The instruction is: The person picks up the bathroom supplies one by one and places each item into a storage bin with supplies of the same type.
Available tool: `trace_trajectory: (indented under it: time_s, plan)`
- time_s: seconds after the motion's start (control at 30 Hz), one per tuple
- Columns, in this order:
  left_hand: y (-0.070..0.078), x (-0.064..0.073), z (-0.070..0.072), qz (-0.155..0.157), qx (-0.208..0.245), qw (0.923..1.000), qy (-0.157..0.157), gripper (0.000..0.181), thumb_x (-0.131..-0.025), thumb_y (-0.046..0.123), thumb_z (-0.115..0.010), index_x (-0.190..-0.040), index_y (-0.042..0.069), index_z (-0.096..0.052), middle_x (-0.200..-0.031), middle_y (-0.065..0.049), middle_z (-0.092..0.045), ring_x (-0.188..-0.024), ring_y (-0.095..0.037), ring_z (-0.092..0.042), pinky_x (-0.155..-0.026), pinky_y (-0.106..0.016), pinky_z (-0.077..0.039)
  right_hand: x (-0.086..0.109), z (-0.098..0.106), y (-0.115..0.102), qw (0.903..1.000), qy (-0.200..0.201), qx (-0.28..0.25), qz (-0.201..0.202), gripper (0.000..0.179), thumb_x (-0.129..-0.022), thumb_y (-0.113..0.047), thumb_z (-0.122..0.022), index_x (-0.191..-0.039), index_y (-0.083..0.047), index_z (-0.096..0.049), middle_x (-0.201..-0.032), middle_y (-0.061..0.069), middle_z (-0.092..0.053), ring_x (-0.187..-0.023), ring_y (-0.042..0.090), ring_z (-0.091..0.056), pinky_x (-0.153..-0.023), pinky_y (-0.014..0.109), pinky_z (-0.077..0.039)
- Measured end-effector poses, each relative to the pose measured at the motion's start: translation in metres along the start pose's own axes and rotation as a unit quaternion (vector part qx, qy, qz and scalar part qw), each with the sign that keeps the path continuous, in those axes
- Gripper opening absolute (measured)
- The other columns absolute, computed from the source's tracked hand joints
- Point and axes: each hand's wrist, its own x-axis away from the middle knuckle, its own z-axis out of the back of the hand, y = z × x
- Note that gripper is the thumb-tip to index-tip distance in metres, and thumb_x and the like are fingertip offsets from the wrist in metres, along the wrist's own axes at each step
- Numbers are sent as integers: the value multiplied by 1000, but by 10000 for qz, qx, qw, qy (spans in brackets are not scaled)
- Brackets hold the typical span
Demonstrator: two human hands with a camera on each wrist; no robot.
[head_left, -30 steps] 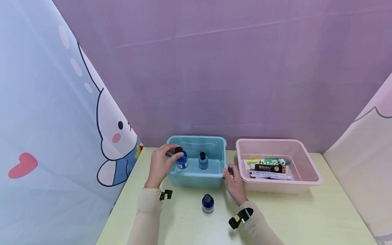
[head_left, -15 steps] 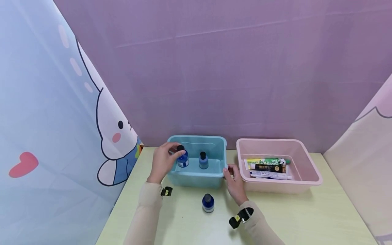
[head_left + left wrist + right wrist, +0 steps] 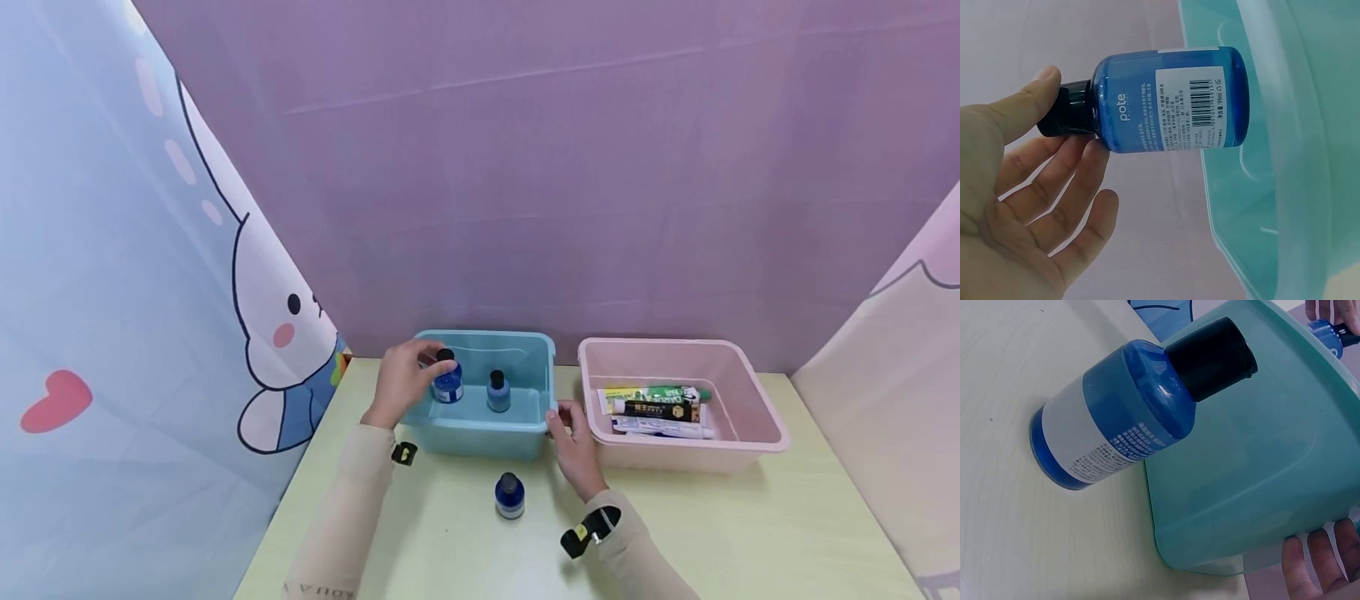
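Note:
A blue bottle with a black cap and white label hangs from my left hand, thumb and fingers pinching its cap. In the head view the bottle appears at the left end of a teal plastic bin; the left wrist view shows it upper-side of the bin's rim. Another blue bottle stands upright inside the bin. A third blue bottle is upright on the table in front. My right hand grips the bin's right front corner, with fingertips against its wall.
To the right stands a pink bin holding several toothpaste tubes. Both bins sit near the back edge of the pale table, before a purple curtain. A printed curtain borders the left side.
My left hand has shifted slightly forward and right, carrying the bottle a little farther back over the teal bin. My right hand has stayed at the bin's corner.

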Motion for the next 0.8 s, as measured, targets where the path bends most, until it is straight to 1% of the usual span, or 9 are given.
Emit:
trace_trajectory:
  time_s: [0.13, 0.33, 0.43, 0.6, 0.8]
  plan:
    - [-1, -8, 0, -64, -103, 9999, -115, 34, -89, 36, -80, -114, 13, -75, -104, -6, -77, -93, -22, -72, -83, -43, -60, -1, 1, 0, 10000, 14, 5, -8, 42, -109, -34, -49, -138, -4, -48, -128, 13, -53, -116, 27, -51, -106, 54, -50]
    - [-2, -21, -1, 76, -182, 9989, -421, 34, -90, 37, -78, -114, 13, -75, -105, -6, -77, -92, -22, -71, -83, -42, -61, -1, 1, 1, 10000, 14, 4, -15, 43, -109, -34, -49, -138, -3, -47, -129, 12, -53, -117, 28, -51, -106, 54, -50]
    - [-2, -26, -2, 107, -268, 9980, -555, 34, -90, 37, -79, -114, 13, -75, -106, -6, -76, -91, -22, -71, -82, -42, -61, -1, 0, 1, 10000, 31, 29, -22, 40, -109, -34, -49, -136, -6, -48, -128, 12, -53, -117, 28, -51, -105, 53, -51]
    - [-1, -31, -5, 39, -536, 9957, -750, 35, -90, 37, -79, -114, 12, -75, -106, -5, -77, -91, -21, -73, -85, -43, -60, 0, 0, 1, 10000, 52, 30, -45, 34, -108, -33, -50, -133, -9, -49, -128, 12, -53, -117, 27, -52, -104, 51, -52]
    - [0, -38, -7, -44, -936, 9909, -965, 37, -90, 37, -79, -116, 12, -75, -110, -7, -77, -95, -24, -74, -88, -45, -60, 0, 0, 0, 10000, 10, -12, -67, 41, -109, -34, -49, -137, -4, -47, -129, 11, -53, -117, 27, -51, -105, 49, -52]
